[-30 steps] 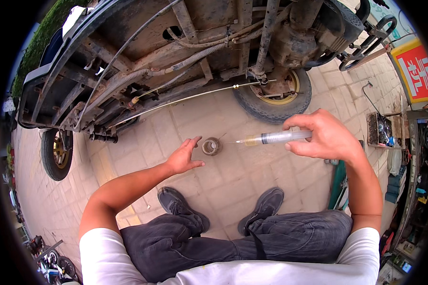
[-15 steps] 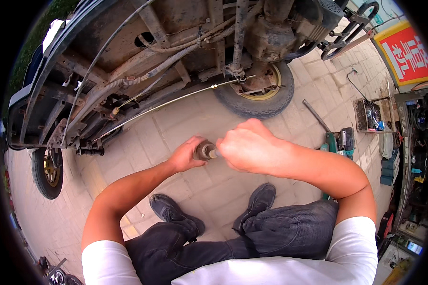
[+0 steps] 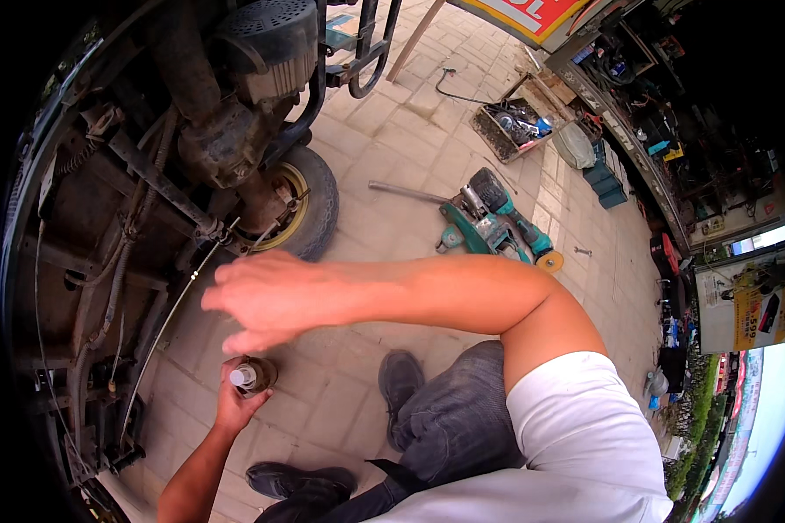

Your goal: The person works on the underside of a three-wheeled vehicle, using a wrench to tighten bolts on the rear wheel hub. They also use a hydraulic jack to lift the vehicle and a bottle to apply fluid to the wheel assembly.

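A small dark bottle (image 3: pixel 264 375) with a whitish top stands upright in the grip of my left hand (image 3: pixel 234 407), its fingers wrapped round the side. Above and just beyond it hovers my right hand (image 3: pixel 266 296), apart from the bottle. The fingers there are spread and slightly blurred, with nothing seen in them. Behind my right hand runs a thin rod (image 3: pixel 176 305) along the tipped vehicle's underside, ending near the wheel (image 3: pixel 318 205).
At left, the vehicle's rusty underframe (image 3: pixel 87 253) rises beside me. Green power tools (image 3: pixel 497 222) and a metal bar (image 3: pixel 406 192) lie on the paving, right of the wheel. A box of parts (image 3: pixel 516 126) sits farther back, near cluttered shelves at right.
The view has swung to the right, so the vehicle appears farther left. My right hand was closed at the bottle's top; it has come off and opened. My left hand keeps hold of the bottle.
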Motion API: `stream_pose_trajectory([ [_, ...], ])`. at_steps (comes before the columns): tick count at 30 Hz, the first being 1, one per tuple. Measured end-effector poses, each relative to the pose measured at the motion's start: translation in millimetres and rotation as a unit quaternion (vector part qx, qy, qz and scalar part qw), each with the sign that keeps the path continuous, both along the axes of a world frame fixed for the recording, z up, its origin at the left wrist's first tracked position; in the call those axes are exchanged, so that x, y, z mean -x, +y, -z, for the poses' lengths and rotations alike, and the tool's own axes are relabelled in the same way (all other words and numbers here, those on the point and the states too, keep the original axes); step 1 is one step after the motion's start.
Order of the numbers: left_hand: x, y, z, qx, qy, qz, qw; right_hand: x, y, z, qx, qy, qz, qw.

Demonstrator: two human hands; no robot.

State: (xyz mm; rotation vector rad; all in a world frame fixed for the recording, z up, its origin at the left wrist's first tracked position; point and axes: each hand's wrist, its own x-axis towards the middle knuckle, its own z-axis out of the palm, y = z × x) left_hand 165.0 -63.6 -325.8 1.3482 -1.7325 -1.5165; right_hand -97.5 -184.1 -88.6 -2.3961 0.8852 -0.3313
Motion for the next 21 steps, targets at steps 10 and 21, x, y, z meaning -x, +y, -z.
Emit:
stream_pose_trajectory([
  [10, -53.4, 72.6, -31.9, -0.037, -0.006, -0.117, 0.992, 412.3, 54.8, 115.8, 0.022, 0.167, 0.723, 0.670],
  [21, 17.0, 49.0, -101.8, -0.126, 0.064, -0.092, 0.986, 401.1, 69.0, 170.6, -0.149, 0.243, 0.763, 0.580],
])
